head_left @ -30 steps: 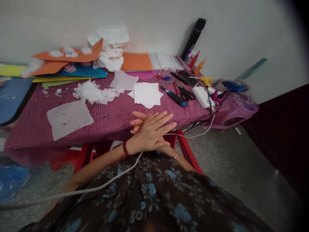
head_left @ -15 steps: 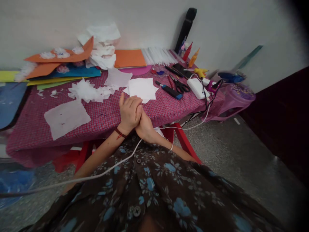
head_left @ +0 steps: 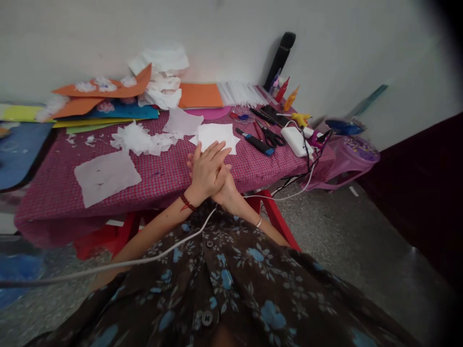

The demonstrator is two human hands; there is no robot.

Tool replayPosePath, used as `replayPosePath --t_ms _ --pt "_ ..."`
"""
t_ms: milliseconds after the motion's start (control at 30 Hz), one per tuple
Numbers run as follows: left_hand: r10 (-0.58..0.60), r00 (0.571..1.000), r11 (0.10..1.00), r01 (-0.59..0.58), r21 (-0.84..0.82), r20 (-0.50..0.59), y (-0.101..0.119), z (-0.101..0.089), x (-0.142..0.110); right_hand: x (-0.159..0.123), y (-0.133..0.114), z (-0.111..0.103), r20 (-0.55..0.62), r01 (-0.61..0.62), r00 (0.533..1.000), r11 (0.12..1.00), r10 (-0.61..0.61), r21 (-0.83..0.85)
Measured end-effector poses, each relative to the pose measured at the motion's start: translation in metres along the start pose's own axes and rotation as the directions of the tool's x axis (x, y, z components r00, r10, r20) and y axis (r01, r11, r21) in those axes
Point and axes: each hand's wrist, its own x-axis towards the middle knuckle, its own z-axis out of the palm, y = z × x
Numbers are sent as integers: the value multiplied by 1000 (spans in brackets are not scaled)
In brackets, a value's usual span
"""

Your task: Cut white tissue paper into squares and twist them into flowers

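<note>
The tabletop [head_left: 162,174], covered in pink-red checked cloth, bears a thin whitish paper square [head_left: 107,177] near its front edge, jagged-edged white tissue paper [head_left: 139,140], and stacked white paper [head_left: 216,135] with pointed corners showing. Rightward lie a blue-and-black cutter [head_left: 256,142], black-handled scissors [head_left: 272,137] and a white rectangular plastic block [head_left: 297,142]; a flat orange sheet [head_left: 201,95] lies near the wall.

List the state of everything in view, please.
Left hand: fingers extended, over right
Right hand: beneath left, partly hidden
Scissors: lying flat, blade opening unclear
Utility knife: lying flat, blade unclear
Red bottle: standing, nozzle up
White tissue bundle: crumpled
Front tissue sheet: spread flat
Orange paper: flat
</note>
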Motion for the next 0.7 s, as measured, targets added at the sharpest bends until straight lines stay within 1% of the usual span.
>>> replayPosePath --t_ms 67,133,167,200,233,267,300,333,367,400,433,467,500,533,600,700 --pt "28 999 997 -25 68 -37 -13 -4 4 5 2 -2 19 -7 1000 1000 7 -16" --pt "-12 995 998 18 57 -104 -22 -8 5 8 5 -3 37 -5 999 1000 5 -2" --pt "-65 987 998 67 9 -149 -26 -10 5 8 8 -4 59 -2 998 1000 2 13" --pt "-144 971 989 133 -68 -189 -28 -12 5 8 10 -5 90 4 996 1000 -6 24" --pt "-246 945 963 213 -165 -216 -30 -14 5 7 12 -6 120 21 992 1000 -23 21" --pt "-359 906 915 294 -275 -226 -31 -16 5 6 14 -7 146 48 988 999 -46 -7" --pt "-472 855 844 369 -389 -213 -32 -18 5 5 15 -8 163 84 984 995 -73 -60" --pt "-575 800 751 432 -499 -172 -32 -19 5 4 16 -9 169 124 980 983 -101 -132" --pt "-655 748 645 481 -594 -107 -31 -21 5 3 15 -10 166 159 978 965 -125 -209" --pt "-709 705 537 516 -668 -26 -30 -22 5 3 14 -11 162 179 977 944 -138 -278" --pt "-731 679 439 540 -718 64 -29 -24 5 3 13 -12 165 182 977 926 -133 -332" --pt "-729 668 360 561 -745 151 -27 -25 4 3 11 -13 176 170 978 916 -112 -362" --pt "-712 666 308 581 -754 223 -24 -27 3 3 9 -13 189 154 978 915 -88 -372" --pt "-692 669 281 596 -752 271 -21 -28 1 2 7 -13 203 137 977 920 -64 -368" --pt "-662 673 263 621 -738 331 -14 -32 0 2 3 -12 227 113 973 937 -37 -331" --pt "-625 649 214 677 -704 434 -5 -36 -1 1 1 -10 227 80 974 962 -20 -260"
